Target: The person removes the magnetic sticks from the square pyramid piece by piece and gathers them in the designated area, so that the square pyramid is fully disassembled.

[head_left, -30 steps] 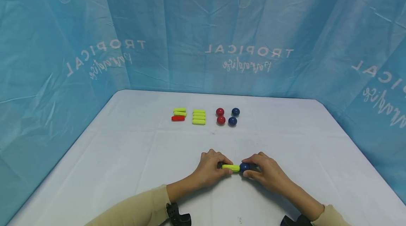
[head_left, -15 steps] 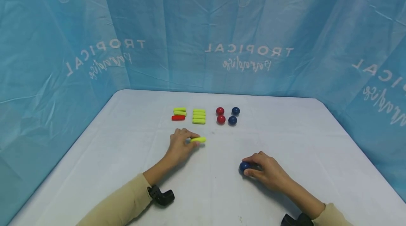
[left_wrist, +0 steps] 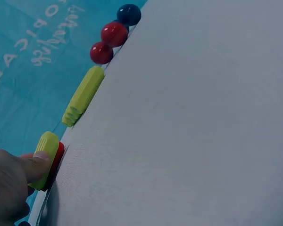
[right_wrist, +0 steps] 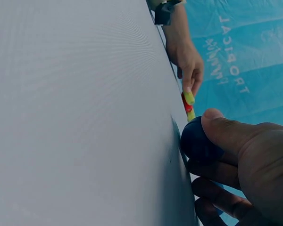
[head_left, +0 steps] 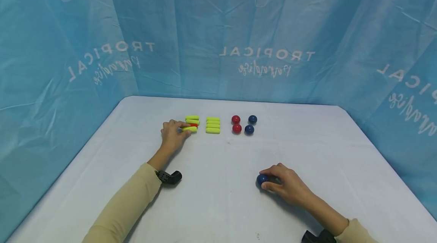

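At the left group of sticks, my left hand (head_left: 172, 135) pinches a ribbed yellow-green stick (head_left: 189, 129) between thumb and fingers. The stick lies in front of a red stick (head_left: 194, 125) and partly covers it. Thumb and stick (left_wrist: 48, 146) also show at the lower left of the left wrist view. Nearer the front, right of centre, my right hand (head_left: 288, 186) holds a dark blue ball (head_left: 261, 179) between thumb and fingers, low over the white table. That ball (right_wrist: 198, 143) appears large in the right wrist view, its right side covered by the thumb.
Two more yellow-green sticks (head_left: 192, 118) lie behind the red one. Beside them is a row of several yellow-green sticks (head_left: 213, 125). Two red balls (head_left: 236, 124) and two blue balls (head_left: 250, 125) stand farther right. A blue printed curtain (head_left: 205, 27) rises behind the table (head_left: 205, 197).
My left hand has drawn the yellow-green stick away from the blue ball and carried it back and left to the red stick. My right hand has stayed in place with the ball.
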`<state>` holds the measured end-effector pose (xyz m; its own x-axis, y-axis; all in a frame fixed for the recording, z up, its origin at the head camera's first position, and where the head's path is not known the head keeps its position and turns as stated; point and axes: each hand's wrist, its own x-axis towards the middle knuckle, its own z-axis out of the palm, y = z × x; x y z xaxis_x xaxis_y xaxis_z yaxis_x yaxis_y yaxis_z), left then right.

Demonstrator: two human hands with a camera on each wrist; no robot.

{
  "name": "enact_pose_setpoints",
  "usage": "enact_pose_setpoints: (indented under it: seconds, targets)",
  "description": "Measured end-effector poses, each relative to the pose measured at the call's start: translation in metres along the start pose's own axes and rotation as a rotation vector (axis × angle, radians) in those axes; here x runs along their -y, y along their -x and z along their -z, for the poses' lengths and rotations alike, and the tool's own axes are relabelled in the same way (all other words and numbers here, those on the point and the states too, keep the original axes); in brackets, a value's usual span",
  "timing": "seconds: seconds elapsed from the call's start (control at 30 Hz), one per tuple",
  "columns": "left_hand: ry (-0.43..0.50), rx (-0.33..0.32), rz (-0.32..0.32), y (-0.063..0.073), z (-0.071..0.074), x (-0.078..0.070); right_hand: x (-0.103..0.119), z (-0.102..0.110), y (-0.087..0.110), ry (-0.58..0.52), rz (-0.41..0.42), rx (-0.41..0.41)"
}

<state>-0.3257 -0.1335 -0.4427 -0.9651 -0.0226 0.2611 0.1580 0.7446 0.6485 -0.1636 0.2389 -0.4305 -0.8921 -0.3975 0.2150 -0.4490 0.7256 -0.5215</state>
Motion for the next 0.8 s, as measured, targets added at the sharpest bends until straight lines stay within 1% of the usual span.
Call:
enact_pose_setpoints:
  seconds: [0.13,0.27,0.37,0.43,0.5,0.57,0.67,0.73,0.8]
  targets:
    - [-0.031,-0.004,0.004,-0.003,-0.002,0.001,0.0,0.0,0.0,0.006,0.006,-0.008]
    - [-0.057,0.001,0.02,-0.003,-0.003,0.0,0.0,0.0,0.0,0.008,0.002,-0.003]
    - [-0.053,-0.002,0.033,0.001,-0.001,-0.003,0.001,0.0,0.0,0.006,0.001,0.005]
    - [-0.014,0.001,0.032,0.009,0.001,-0.008,0.001,0.0,0.0,0.003,0.002,0.009]
    - [0.05,0.025,0.009,0.022,0.004,-0.016,0.002,0.0,0.0,0.001,0.002,0.01]
    - [0.124,0.07,-0.022,0.042,0.006,-0.028,0.003,0.0,0.0,-0.001,-0.002,0.013]
    - [0.201,0.153,-0.08,0.081,0.008,-0.046,0.003,0.0,0.0,-0.007,0.003,0.018]
    - [0.231,0.212,-0.105,0.108,0.008,-0.056,0.002,0.0,0.0,-0.004,0.007,0.021]
    - [0.252,0.265,-0.142,0.133,0.006,-0.064,0.001,0.001,0.0,0.004,0.01,0.016]
